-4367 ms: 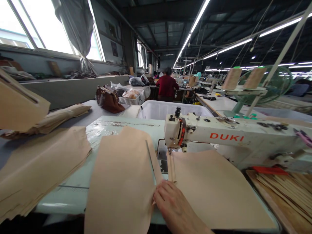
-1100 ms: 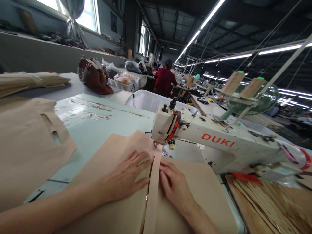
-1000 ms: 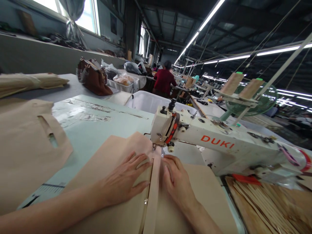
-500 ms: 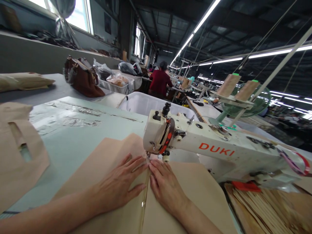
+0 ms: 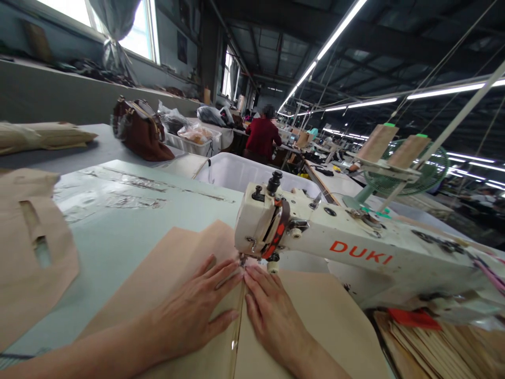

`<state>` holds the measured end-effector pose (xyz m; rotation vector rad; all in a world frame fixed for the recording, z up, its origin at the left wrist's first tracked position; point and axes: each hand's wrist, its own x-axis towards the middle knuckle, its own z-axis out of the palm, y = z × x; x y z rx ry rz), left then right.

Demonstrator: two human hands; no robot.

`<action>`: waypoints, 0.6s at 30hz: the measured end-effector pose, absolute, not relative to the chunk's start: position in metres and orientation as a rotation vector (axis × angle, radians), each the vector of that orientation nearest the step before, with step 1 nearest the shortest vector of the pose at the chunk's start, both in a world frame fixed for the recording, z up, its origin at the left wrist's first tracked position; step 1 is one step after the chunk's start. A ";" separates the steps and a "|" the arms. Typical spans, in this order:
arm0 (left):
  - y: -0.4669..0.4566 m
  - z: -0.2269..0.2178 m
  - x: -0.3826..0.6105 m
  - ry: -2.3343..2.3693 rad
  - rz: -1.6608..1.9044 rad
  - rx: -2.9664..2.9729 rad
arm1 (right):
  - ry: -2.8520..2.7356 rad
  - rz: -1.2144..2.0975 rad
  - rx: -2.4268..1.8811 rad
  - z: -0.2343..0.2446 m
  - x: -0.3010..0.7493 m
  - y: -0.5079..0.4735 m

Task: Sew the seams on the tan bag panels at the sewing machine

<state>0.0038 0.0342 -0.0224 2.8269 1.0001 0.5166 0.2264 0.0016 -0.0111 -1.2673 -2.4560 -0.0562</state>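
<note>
A wide piece of tan sheet material (image 5: 158,295) lies under the head of a white sewing machine (image 5: 307,221) lettered DUKI. Down its middle runs a seam with a narrow shiny strip (image 5: 234,345). My left hand (image 5: 201,300) rests flat on the sheet left of this seam, fingers spread and thumb apart. On the other side my right hand (image 5: 272,308) presses flat, its fingers stretched out close together. The fingertips of both hands are beside the presser foot (image 5: 242,259). The needle tip is too small to make out.
Another tan piece with a slot (image 5: 31,252) lies at left. A brown handbag (image 5: 144,131) and a wrapped bundle (image 5: 43,137) stand behind. Beyond the machine is a white bin (image 5: 232,163); stacked tan pieces (image 5: 426,342) lie right. A person in red (image 5: 262,137) sits farther off.
The whole view has shifted slightly, so the scene sits a little lower and further right. Both hands stay flat on the tan sheet beside the presser foot.
</note>
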 end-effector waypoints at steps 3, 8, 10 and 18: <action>0.035 -0.021 0.003 0.998 0.529 2.830 | -2.442 -0.056 -1.271 -0.014 0.227 0.002; 0.041 -0.020 0.003 0.966 0.542 2.837 | -2.408 -0.024 -1.284 -0.014 0.227 0.011; 0.043 -0.019 0.003 0.965 0.519 2.834 | -2.407 -0.017 -1.292 -0.007 0.225 0.010; -0.054 -0.013 -0.020 0.970 0.624 2.964 | -1.988 0.409 -1.601 -0.002 0.219 -0.136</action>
